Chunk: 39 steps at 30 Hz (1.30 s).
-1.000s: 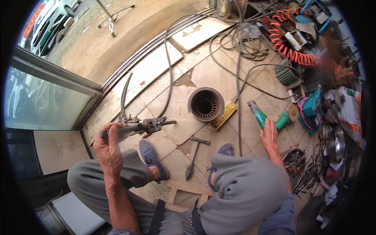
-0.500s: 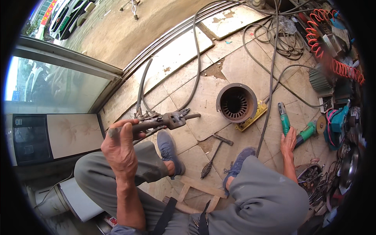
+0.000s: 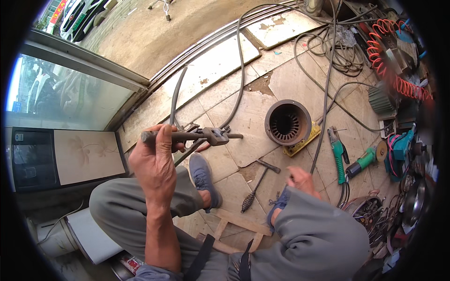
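Pale tiled floor point(image 3: 258, 110) spreads under everything, with a framed glass panel point(image 3: 70, 93) standing to the left. Grey trousers point(image 3: 304, 229) cover the person's bent, parted legs at the lower edge. A red coiled hose point(image 3: 408, 89) curls over the clutter at the upper right.

The left hand point(image 3: 157, 161) pinches a dark metal tool point(image 3: 218, 136) between thumb and fingers; its thick bar lies roughly level, and the forked head points right, above the floor and near the left shoe. Well to the right of that head stands a round metal cylinder point(image 3: 288, 122), open end up, slots around its inner bottom. A green-handled holder point(image 3: 338, 161) lies farther right, cables trailing from its lower end, just beside a green angle grinder point(image 3: 361, 164). Between the feet lies a hammer point(image 3: 248, 202) with a spring-wound handle. A yellow block point(image 3: 300, 147) peeks out from behind the cylinder's lower right side.

The right hand point(image 3: 302, 180) hangs near the right knee, fingers bent; its palm is hidden, so I cannot tell whether it is closed.
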{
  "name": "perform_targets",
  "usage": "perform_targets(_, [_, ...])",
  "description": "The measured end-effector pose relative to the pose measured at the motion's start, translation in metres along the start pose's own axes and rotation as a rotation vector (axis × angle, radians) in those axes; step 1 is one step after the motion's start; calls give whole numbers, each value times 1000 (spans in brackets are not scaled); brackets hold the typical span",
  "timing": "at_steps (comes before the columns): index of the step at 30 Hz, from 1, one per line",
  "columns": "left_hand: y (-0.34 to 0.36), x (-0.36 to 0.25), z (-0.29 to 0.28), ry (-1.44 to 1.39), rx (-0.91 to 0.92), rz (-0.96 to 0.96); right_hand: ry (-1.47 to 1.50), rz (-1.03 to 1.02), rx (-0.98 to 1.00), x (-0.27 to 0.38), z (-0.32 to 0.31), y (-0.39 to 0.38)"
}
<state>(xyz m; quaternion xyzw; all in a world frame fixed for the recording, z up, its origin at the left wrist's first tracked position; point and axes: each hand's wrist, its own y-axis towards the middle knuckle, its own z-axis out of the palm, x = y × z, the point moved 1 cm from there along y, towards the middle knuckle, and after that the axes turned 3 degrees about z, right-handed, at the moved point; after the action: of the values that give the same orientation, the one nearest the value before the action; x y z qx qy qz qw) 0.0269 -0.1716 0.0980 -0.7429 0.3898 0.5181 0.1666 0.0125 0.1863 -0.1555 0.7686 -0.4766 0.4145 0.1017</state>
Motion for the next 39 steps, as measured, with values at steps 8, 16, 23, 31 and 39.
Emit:
perform_targets(8, [-16, -5, -5, -47, 42, -9, 134, -80, 885, 16, 112, 20])
perform_targets(16, [-72, -5, -17, -10, 188, 83, 92, 70, 787, -3, 150, 13])
perform_targets(23, [-109, -5, -36, -54, 276, 22, 106, 240, 542, 23, 101, 19])
perform_targets(31, [-116, -3, -67, -400, 277, -383, 202, 399, 329, 26, 46, 33])
perform_targets(39, [-95, 6, -90, -774, 224, -766, 14, 661, 564, -1, 21, 40])
